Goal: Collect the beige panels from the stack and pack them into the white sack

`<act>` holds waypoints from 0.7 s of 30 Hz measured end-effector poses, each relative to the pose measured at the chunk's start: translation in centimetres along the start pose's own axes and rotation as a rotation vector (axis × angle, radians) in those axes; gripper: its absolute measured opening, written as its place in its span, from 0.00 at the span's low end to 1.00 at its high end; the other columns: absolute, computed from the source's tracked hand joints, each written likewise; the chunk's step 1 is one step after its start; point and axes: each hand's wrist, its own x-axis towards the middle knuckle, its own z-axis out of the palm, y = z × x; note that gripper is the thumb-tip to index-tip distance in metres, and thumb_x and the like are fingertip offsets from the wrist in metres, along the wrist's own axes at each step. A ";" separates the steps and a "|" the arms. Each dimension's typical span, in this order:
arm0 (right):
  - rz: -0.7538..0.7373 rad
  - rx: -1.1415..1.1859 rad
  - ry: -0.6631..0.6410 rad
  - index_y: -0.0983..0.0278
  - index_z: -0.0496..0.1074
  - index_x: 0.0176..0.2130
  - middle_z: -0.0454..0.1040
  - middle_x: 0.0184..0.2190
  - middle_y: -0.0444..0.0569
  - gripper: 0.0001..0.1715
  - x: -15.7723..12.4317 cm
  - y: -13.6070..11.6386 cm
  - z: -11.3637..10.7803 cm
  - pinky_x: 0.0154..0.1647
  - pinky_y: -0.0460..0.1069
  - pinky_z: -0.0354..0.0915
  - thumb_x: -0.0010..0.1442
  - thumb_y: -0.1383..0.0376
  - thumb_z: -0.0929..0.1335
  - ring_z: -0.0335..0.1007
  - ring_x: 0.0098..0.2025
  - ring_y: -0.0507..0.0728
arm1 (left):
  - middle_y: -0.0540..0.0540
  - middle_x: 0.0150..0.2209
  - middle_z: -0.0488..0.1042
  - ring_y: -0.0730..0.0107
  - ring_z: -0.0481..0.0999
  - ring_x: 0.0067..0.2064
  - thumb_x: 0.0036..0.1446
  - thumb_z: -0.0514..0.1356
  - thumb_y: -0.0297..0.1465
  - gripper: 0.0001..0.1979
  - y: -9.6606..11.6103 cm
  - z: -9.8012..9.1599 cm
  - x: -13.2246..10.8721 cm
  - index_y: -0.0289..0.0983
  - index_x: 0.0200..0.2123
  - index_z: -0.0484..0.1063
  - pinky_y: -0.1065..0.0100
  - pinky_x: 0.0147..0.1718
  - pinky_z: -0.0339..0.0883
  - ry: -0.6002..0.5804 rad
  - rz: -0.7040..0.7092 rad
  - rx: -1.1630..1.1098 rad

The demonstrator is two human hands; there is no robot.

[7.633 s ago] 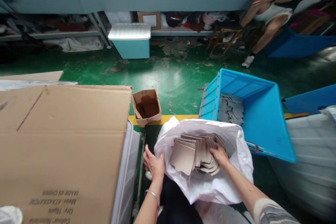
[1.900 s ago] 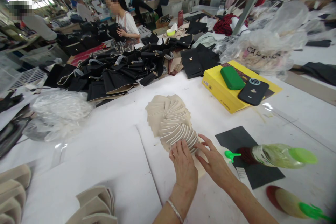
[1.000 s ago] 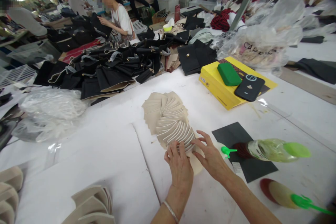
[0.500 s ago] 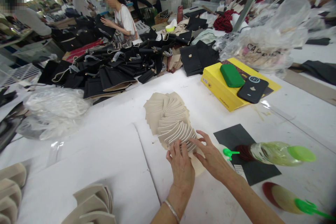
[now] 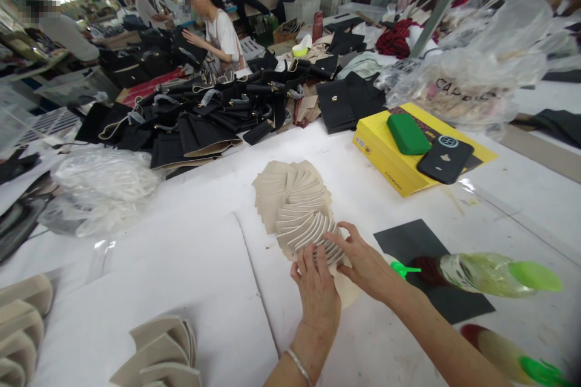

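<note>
A fanned pile of beige flat pieces, perhaps leather or fabric, (image 5: 299, 193) lies on the white table, its pieces overlapping in a spiral with pale edges showing. My left hand (image 5: 315, 281) rests its fingertips on the near edge of the pile, fingers stretched out; a silver bangle circles that wrist. From the right, my right hand (image 5: 361, 257) reaches over the same edge, its fingers apart and touching the pieces. The fingers partly hide the contact points. Under the right hand, a pale piece (image 5: 347, 291) shows on the table.
More beige pieces (image 5: 166, 351) sit at front left. To the right are a black sheet (image 5: 408, 236), a bottle with a green cap (image 5: 481, 272) and another bottle (image 5: 494, 351). Behind stand a yellow box (image 5: 381, 163) with a phone (image 5: 445, 159), and black bags (image 5: 218, 109). Co-workers are beyond.
My right hand's index finger has moved slightly left and up across the pile's pale edges. The whole view has shifted a little; my left hand stays at the near edge.
</note>
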 end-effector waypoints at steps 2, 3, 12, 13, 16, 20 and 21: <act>0.000 -0.007 0.000 0.53 0.60 0.60 0.46 0.64 0.53 0.44 0.0 0.1 0.0 0.40 0.53 0.72 0.47 0.79 0.66 0.68 0.50 0.61 | 0.37 0.61 0.60 0.51 0.55 0.62 0.47 0.59 0.15 0.38 0.1 -0.2 0.1 0.35 0.61 0.53 0.47 0.56 0.51 0.008 -0.025 0.022; 0.000 -0.009 0.002 0.53 0.60 0.60 0.46 0.64 0.52 0.44 0.1 0.1 0.1 0.40 0.53 0.72 0.47 0.79 0.66 0.69 0.49 0.60 | 0.36 0.62 0.59 0.50 0.54 0.62 0.47 0.59 0.15 0.40 0.1 -0.3 0.3 0.35 0.62 0.51 0.47 0.56 0.51 0.005 -0.039 0.036; -0.013 -0.011 0.009 0.52 0.59 0.61 0.44 0.66 0.52 0.45 0.1 0.4 0.4 0.42 0.54 0.72 0.48 0.79 0.65 0.67 0.51 0.62 | 0.37 0.63 0.58 0.47 0.54 0.63 0.44 0.64 0.19 0.45 0.2 -1.5 1.5 0.35 0.65 0.50 0.45 0.56 0.53 -0.064 -0.073 0.112; -0.015 -0.011 0.011 0.53 0.59 0.61 0.44 0.66 0.52 0.45 0.1 0.4 0.4 0.42 0.54 0.72 0.48 0.79 0.65 0.67 0.52 0.62 | 0.37 0.63 0.58 0.48 0.54 0.63 0.44 0.64 0.20 0.44 0.2 -1.5 1.5 0.35 0.65 0.50 0.45 0.56 0.53 -0.063 -0.069 0.116; -0.019 -0.007 0.017 0.53 0.58 0.61 0.43 0.66 0.52 0.45 0.1 0.4 0.4 0.44 0.55 0.72 0.48 0.79 0.65 0.67 0.51 0.61 | 0.37 0.63 0.58 0.48 0.54 0.63 0.45 0.64 0.20 0.43 0.2 -1.4 1.4 0.35 0.64 0.51 0.45 0.56 0.54 -0.059 -0.056 0.128; -0.021 -0.002 0.018 0.53 0.58 0.61 0.42 0.66 0.52 0.44 0.0 0.4 0.5 0.44 0.55 0.73 0.48 0.79 0.65 0.68 0.50 0.60 | 0.37 0.63 0.59 0.48 0.54 0.63 0.46 0.64 0.20 0.43 0.2 -1.3 1.2 0.34 0.64 0.51 0.44 0.56 0.54 -0.061 -0.051 0.135; -0.022 -0.001 0.020 0.53 0.58 0.61 0.42 0.66 0.52 0.44 0.0 0.4 0.6 0.44 0.55 0.73 0.49 0.79 0.65 0.68 0.50 0.60 | 0.37 0.63 0.59 0.48 0.54 0.63 0.46 0.64 0.20 0.43 0.2 -1.3 1.2 0.34 0.65 0.51 0.44 0.56 0.54 -0.064 -0.050 0.135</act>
